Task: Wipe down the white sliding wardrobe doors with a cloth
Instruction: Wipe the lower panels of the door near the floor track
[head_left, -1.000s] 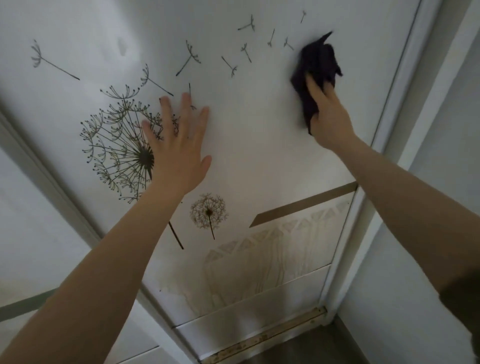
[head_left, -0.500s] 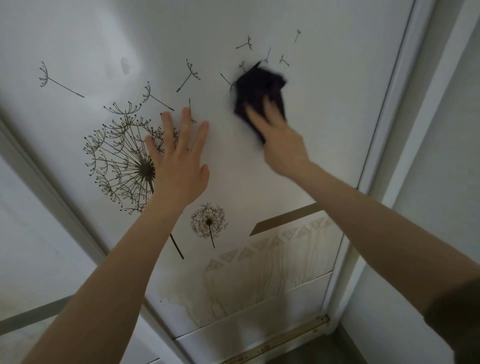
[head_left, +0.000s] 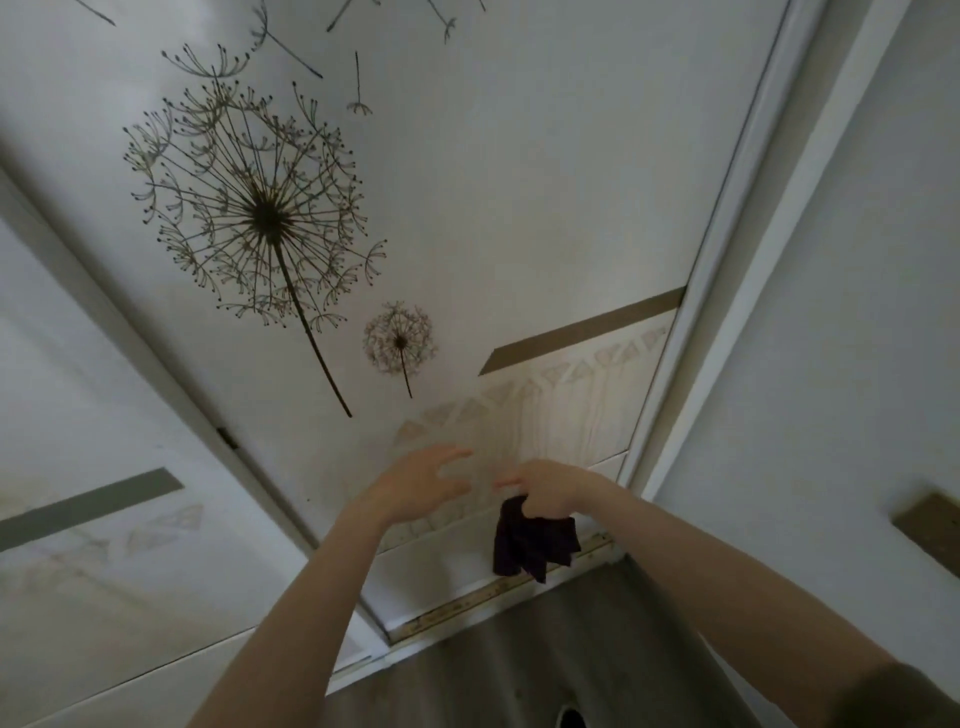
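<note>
Cloth, dark purple and crumpled, is hanging from the right hand, whose fingers are curling round its top, low in front of the white sliding wardrobe door; left hand is hovering just to the left, fingers spreading loosely, gripping nothing; black dandelion print is showing farther up the door.

The left hand is blurred, so it is not clear if its fingertips touch the wardrobe door. The right hand is blurred too, and the top of the dark cloth is hidden inside its curled fingers. The flying dandelion seeds are cut by the far edge. On the right wall, a brown piece is cut by the right edge. A dark round thing at the near edge is mostly out of the picture and cannot be identified.
</note>
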